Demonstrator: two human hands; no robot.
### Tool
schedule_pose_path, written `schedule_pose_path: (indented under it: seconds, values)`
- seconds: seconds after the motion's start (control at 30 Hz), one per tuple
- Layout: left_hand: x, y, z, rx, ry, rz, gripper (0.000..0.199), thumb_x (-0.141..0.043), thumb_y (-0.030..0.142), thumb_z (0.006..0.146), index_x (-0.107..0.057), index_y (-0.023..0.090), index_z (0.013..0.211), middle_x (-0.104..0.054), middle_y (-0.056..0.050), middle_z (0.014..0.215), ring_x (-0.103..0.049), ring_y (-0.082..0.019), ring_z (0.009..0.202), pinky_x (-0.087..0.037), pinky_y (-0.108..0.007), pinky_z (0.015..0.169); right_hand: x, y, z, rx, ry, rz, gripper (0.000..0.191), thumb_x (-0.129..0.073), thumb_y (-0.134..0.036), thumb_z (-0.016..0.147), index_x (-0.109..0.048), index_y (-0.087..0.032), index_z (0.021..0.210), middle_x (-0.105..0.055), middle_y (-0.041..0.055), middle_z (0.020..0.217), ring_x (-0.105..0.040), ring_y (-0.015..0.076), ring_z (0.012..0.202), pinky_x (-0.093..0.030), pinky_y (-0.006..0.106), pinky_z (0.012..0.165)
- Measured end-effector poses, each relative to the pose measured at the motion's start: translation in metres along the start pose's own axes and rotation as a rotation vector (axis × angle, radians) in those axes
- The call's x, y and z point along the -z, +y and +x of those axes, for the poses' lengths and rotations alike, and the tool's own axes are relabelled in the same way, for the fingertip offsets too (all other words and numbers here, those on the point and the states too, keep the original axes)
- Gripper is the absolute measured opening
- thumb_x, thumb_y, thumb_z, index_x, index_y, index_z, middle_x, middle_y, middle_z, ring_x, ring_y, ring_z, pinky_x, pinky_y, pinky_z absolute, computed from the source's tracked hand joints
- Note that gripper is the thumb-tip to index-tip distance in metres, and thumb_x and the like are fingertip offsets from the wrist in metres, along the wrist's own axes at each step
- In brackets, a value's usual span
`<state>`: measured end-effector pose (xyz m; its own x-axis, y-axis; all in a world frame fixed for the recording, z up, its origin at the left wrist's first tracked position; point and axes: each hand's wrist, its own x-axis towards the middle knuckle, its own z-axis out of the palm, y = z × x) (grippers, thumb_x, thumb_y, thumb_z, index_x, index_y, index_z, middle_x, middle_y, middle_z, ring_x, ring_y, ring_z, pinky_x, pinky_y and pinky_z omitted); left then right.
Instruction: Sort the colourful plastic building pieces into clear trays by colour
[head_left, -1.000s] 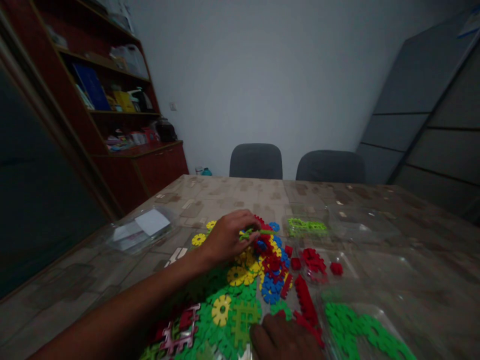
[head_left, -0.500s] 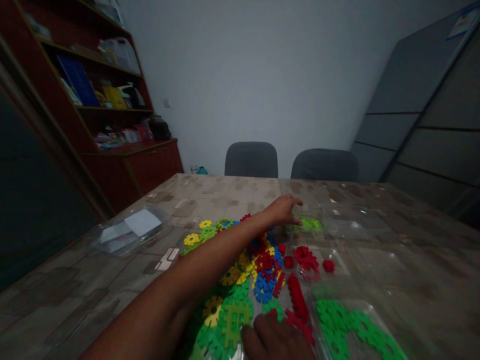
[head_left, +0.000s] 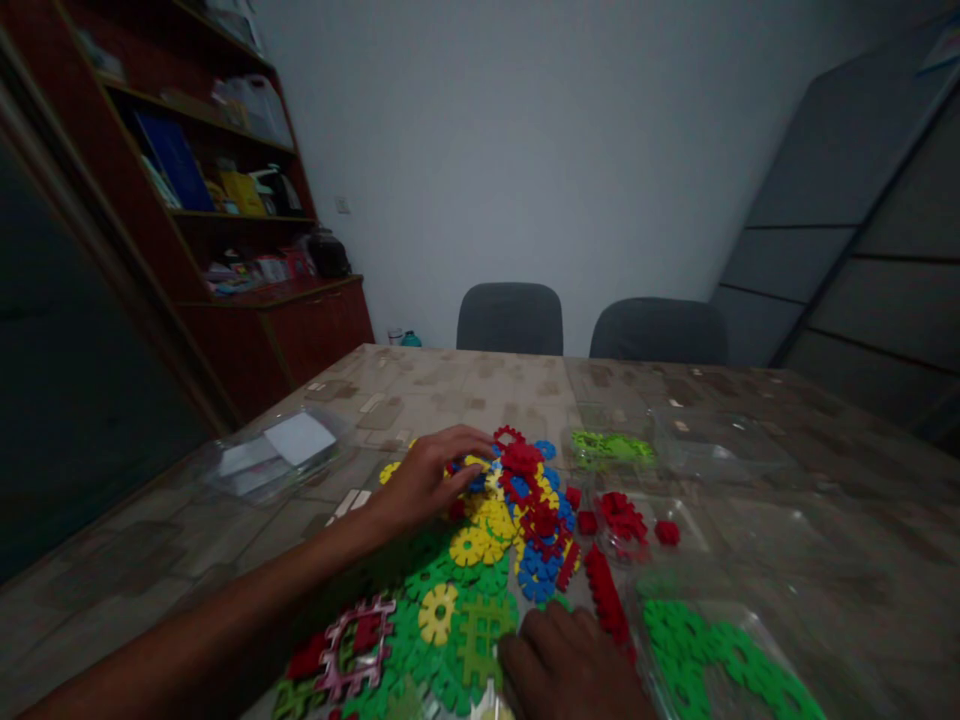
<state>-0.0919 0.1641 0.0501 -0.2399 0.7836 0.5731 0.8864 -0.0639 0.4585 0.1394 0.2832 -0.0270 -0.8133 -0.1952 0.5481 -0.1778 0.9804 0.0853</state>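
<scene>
My left hand (head_left: 435, 472) reaches over the far side of a heap of plastic interlocking pieces, its thumb and fingers apart with nothing visible between them. Close by lie yellow notched discs (head_left: 480, 535), red gear-like pieces (head_left: 521, 458) and blue discs (head_left: 540, 570). At the near edge, my right hand (head_left: 574, 665) is closed with curled fingers; whatever they hold, if anything, is hidden. Beside it are a light green lattice piece (head_left: 480, 630), green pieces (head_left: 450, 665) and a red toothed strip (head_left: 606, 595). A pink-edged square frame (head_left: 356, 645) lies below my left forearm.
Clear plastic trays stand on the right, holding green pieces (head_left: 720, 650), red pieces (head_left: 624, 520) and lime pieces (head_left: 611, 447). A clear package with white cards (head_left: 300, 440) lies at the left. Two grey chairs (head_left: 510, 318) (head_left: 660, 330) stand behind the patterned table (head_left: 420, 385).
My left hand has moved left from beside the lime pieces to the top of the heap. The pink-edged frame has come into sight below the forearm. My right hand stays near its place.
</scene>
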Motion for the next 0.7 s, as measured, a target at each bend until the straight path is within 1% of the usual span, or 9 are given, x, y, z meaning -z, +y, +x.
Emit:
schedule_pose_path:
  seconds: [0.07,0.1,0.17,0.2,0.3,0.4,0.53,0.63,0.7]
  values:
    - [0.013,0.001,-0.035,0.039,-0.008,0.048,0.021,-0.056,0.018,0.099,-0.076,0.021,0.105,-0.077,-0.008,0.112,-0.071,-0.024,0.106,-0.056,-0.038,0.094,0.002,0.003,0.004,0.001,0.03,0.062,0.024,-0.079,-0.02,0.081,-0.056,-0.025,0.086,-0.066,-0.0039,0.075,-0.065,0.0201,0.065,-0.047,0.031,0.057]
    - [0.017,0.003,-0.05,0.074,-0.054,0.06,0.023,-0.054,0.019,0.1,-0.077,0.023,0.106,-0.077,-0.007,0.112,-0.07,-0.024,0.109,-0.055,-0.039,0.096,0.003,0.004,0.006,-0.01,0.029,0.094,0.02,-0.077,-0.021,0.083,-0.059,-0.024,0.09,-0.068,-0.0025,0.08,-0.066,0.0206,0.069,-0.049,0.031,0.059]
    - [0.021,0.007,-0.073,0.116,-0.097,0.082,0.026,-0.053,0.021,0.102,-0.075,0.025,0.114,-0.076,-0.007,0.117,-0.069,-0.024,0.113,-0.054,-0.04,0.099,0.007,0.005,0.008,-0.056,-0.016,0.141,0.02,-0.071,-0.02,0.089,-0.063,-0.023,0.107,-0.075,0.0028,0.097,-0.07,0.0224,0.084,-0.054,0.032,0.07]
    - [0.021,0.01,-0.08,0.141,-0.113,0.096,0.027,-0.052,0.022,0.102,-0.074,0.026,0.117,-0.075,-0.006,0.12,-0.068,-0.025,0.115,-0.054,-0.041,0.101,0.009,0.005,0.01,-0.084,-0.063,0.154,0.027,-0.068,-0.019,0.092,-0.063,-0.022,0.118,-0.075,0.0066,0.11,-0.071,0.0242,0.094,-0.056,0.034,0.078]
    - [0.019,0.018,-0.086,0.178,-0.141,0.127,0.028,-0.052,0.023,0.102,-0.073,0.026,0.121,-0.074,-0.006,0.126,-0.066,-0.026,0.119,-0.052,-0.045,0.105,0.013,0.004,0.02,-0.134,-0.258,0.213,0.054,-0.062,-0.016,0.093,-0.052,-0.017,0.146,-0.06,0.0168,0.145,-0.061,0.032,0.127,-0.054,0.042,0.099]
    - [0.016,0.016,-0.083,0.212,-0.146,0.155,0.027,-0.052,0.026,0.103,-0.073,0.025,0.119,-0.073,-0.007,0.127,-0.066,-0.027,0.119,-0.052,-0.047,0.106,0.012,0.0,0.041,-0.213,-0.388,0.274,0.066,-0.055,-0.008,0.091,-0.044,-0.016,0.155,-0.043,0.02,0.159,-0.046,0.0365,0.142,-0.047,0.051,0.11]
    - [0.015,0.004,-0.088,0.255,-0.155,0.243,0.033,-0.052,0.029,0.101,-0.068,0.023,0.13,-0.065,-0.011,0.14,-0.059,-0.032,0.13,-0.047,-0.053,0.111,-0.004,-0.009,0.064,-0.392,-0.399,0.224,0.062,-0.049,-0.005,0.094,-0.047,-0.018,0.155,-0.038,0.0246,0.16,-0.037,0.0406,0.147,-0.038,0.06,0.113]
    - [0.013,-0.002,-0.096,0.27,-0.204,0.28,0.044,-0.055,0.03,0.1,-0.057,0.022,0.143,-0.05,-0.014,0.156,-0.046,-0.035,0.143,-0.039,-0.057,0.117,-0.019,-0.016,0.063,-0.39,-0.394,0.232,0.056,-0.052,-0.007,0.095,-0.054,-0.018,0.15,-0.041,0.0255,0.158,-0.037,0.0422,0.146,-0.036,0.062,0.113]
    - [0.012,0.0,-0.097,0.291,-0.263,0.251,0.048,-0.056,0.031,0.1,-0.052,0.022,0.147,-0.049,-0.014,0.157,-0.044,-0.034,0.144,-0.038,-0.056,0.118,-0.022,-0.018,0.059,-0.363,-0.366,0.252,0.055,-0.054,-0.004,0.093,-0.057,-0.018,0.147,-0.044,0.0229,0.158,-0.039,0.0394,0.146,-0.038,0.057,0.113]
